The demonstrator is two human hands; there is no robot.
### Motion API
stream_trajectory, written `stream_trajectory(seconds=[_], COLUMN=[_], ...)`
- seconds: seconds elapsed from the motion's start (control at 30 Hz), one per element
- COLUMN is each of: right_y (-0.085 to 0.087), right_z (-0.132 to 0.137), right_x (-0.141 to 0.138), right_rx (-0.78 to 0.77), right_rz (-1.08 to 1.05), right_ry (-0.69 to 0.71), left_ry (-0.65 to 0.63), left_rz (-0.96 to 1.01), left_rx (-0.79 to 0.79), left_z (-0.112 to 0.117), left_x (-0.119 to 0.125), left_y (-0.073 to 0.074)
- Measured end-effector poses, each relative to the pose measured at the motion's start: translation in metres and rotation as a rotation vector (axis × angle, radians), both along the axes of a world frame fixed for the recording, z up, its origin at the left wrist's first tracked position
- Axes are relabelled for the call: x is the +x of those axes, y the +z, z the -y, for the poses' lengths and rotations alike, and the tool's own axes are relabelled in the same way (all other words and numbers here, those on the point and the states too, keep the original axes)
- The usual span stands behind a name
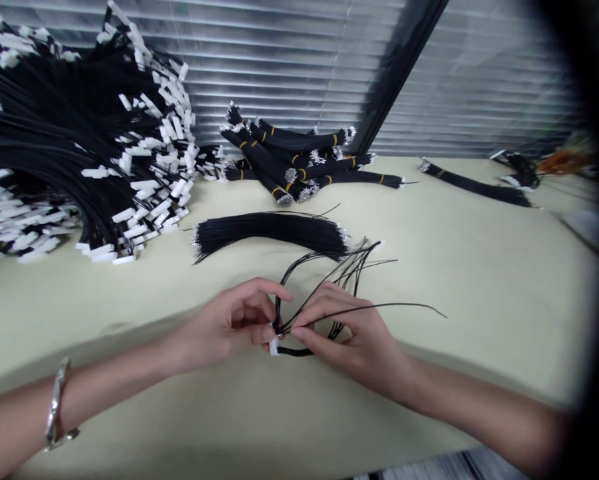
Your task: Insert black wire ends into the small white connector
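My left hand (244, 319) pinches a small white plastic connector (274, 345) between thumb and fingers, its index finger lifted and curved above. Several black wires (294, 267) run out of the connector and loop up and to the right behind my right hand. With thumb and index finger closed, my right hand (347, 327) grips one thin black wire (399, 305) close to the connector; the wire's far end sticks out to the right. Fingers hide whether this wire's tip is inside the connector. Just beyond the hands lies a loose bundle of black wires (269, 233) with bare metal ends.
A large heap of black cables with white connectors (144, 153) fills the table's left side. Banded wire bundles (299, 157) are piled at the back by the window blinds (289, 60). Another bundle (474, 185) and an orange-brown item (564, 162) lie at the back right.
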State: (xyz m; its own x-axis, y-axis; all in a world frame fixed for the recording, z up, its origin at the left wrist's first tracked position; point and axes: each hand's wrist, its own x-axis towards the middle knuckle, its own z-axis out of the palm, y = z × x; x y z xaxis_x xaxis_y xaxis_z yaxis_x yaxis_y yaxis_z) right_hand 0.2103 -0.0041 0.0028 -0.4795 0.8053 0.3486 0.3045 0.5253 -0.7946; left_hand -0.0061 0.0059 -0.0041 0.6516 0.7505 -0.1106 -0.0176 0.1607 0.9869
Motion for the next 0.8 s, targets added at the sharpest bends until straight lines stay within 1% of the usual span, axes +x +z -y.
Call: stream_trajectory(seconds=[0.17, 0.33, 0.43, 0.67, 0.73, 0.8], right_y=[-0.0004, -0.0005, -0.0021, -0.0058, -0.0032, 0.001], right_z=[0.0002, 0.0007, 0.0006, 0.0051, 0.0062, 0.0031], right_x=[-0.0009, -0.0011, -0.0019, -0.0085, -0.0097, -0.0086], right_rx=[-0.009, 0.012, 0.0, -0.105, -0.193, -0.316], right_rz=[-0.006, -0.03, -0.019, -0.039, -0.037, -0.061], right_ry=[-0.009, 0.025, 0.013, 0.028, 0.018, -0.003], left_ry=[0.003, -0.004, 0.0, -0.019, -0.011, -0.004], left_rz=[0.004, 0.001, -0.007, -0.014, -0.011, -0.001], left_rx=[-0.001, -0.003, 0.0, 0.03, 0.01, -0.026], left_z=[-0.0004, -0.001, -0.0011, -0.0009, -0.0008, -0.0006], left_x=[0.0009, 0.0009, 0.0011, -0.0002, -0.0006, -0.0005], left_y=[-0.0004, -0.0005, -0.0003, -0.0007, -0.0005, -0.0003])
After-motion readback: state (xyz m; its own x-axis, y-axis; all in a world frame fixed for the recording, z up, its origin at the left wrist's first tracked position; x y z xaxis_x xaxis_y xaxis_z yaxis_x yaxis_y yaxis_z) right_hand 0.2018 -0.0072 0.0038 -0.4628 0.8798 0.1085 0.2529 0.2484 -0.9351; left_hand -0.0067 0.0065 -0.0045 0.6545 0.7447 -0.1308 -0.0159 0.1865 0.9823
